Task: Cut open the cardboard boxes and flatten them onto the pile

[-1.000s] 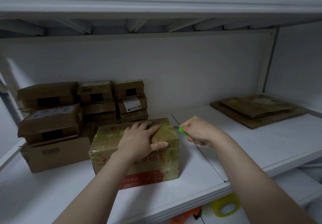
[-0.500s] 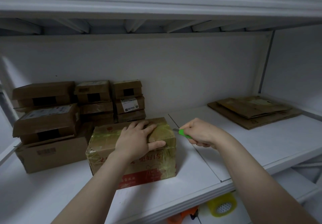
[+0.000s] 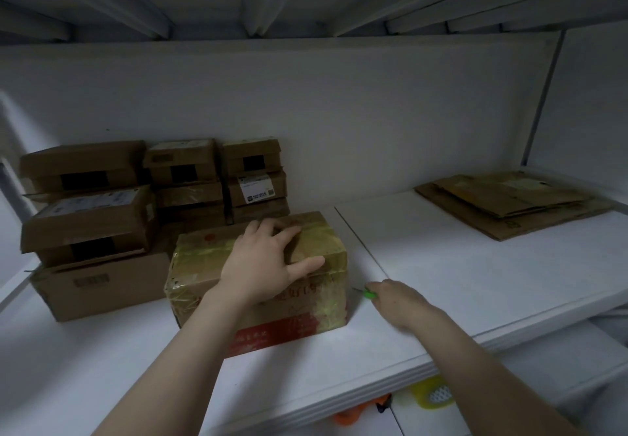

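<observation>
Down went the right hand, gripping the green cutter; the taped box lies just to its left, long side across, under the flat left hand.

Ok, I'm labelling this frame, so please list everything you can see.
taped box: one, brown with yellowish tape and red print, shelf front centre
stacked boxes: about nine, brown, shelf back left
flattened cardboard pile: one, brown, shelf back right
cutter: one, green, beside the taped box's right side
shelf: one, white, bears the boxes
tape roll: one, yellow, below the shelf
orange object: one, orange, below the shelf, unclear
left hand: one, flat on the taped box's top
right hand: one, grips the cutter
</observation>
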